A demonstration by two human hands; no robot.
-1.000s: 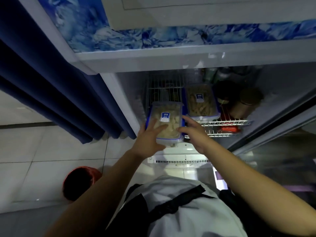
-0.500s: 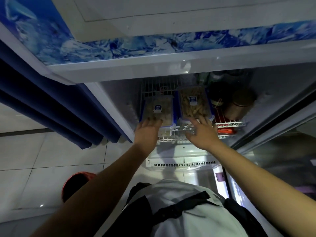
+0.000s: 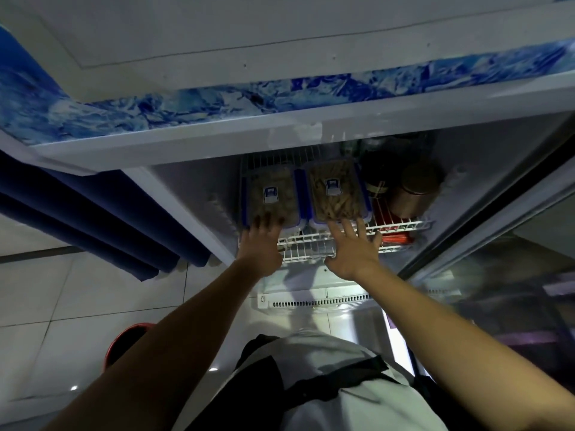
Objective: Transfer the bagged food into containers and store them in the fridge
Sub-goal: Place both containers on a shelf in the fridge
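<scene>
The left hand [image 3: 260, 244] has pushed the left container [image 3: 273, 195] fully onto the wire shelf [image 3: 401, 227]; its fingers now lie flat against the near edge, gripping nothing. Beside it sits the second container [image 3: 337, 189], the right hand [image 3: 353, 248] spread open below. Storing looks nearly done.

I count two clear lidded containers [image 3: 273, 197] [image 3: 337, 191] side by side on the one wire shelf [image 3: 401, 227] in the fridge, each with one label on its lid. To their right stand two dark jars [image 3: 417, 189] [image 3: 378, 178], and one red bucket [image 3: 124, 340] sits on the floor.
</scene>
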